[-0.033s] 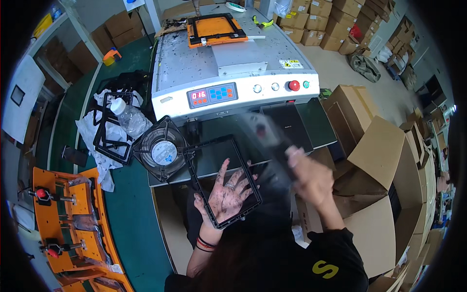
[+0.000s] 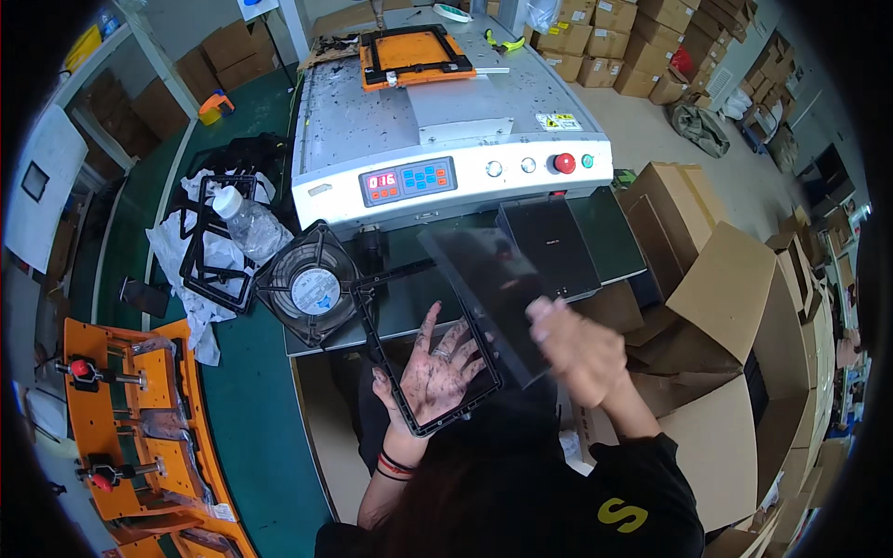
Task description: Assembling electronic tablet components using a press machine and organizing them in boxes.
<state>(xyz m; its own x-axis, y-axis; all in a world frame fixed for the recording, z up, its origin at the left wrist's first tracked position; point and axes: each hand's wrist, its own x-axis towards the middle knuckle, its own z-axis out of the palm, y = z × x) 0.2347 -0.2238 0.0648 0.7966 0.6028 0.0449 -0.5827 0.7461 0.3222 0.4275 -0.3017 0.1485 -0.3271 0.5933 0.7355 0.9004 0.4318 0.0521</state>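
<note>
My left hand (image 2: 437, 377) is palm up, smudged dark, its fingers spread. It bears a thin black rectangular frame (image 2: 377, 349), whose bars cross over the thumb side and the fingers. The frame's far end reaches over the table edge, close to a black square fan (image 2: 314, 284). In my right hand (image 2: 584, 353), fingers closed round its near end, is a flat dark see-through panel (image 2: 498, 298). The panel slants above the frame's right side and covers part of it. Motion blurs the panel and the right hand.
A grey-white machine (image 2: 372, 139) with a control panel and an orange fixture (image 2: 409, 58) stands ahead. At left are a plastic bottle (image 2: 249, 225), more black frames (image 2: 191, 256) and an orange clamp rack (image 2: 102, 409). A black box (image 2: 549, 244) and open cartons (image 2: 698, 446) lie right.
The panel, almost lost in blur before, is plainer now and has swung left and down over the frame's right side. My right hand has shifted slightly left. The left hand stays.
</note>
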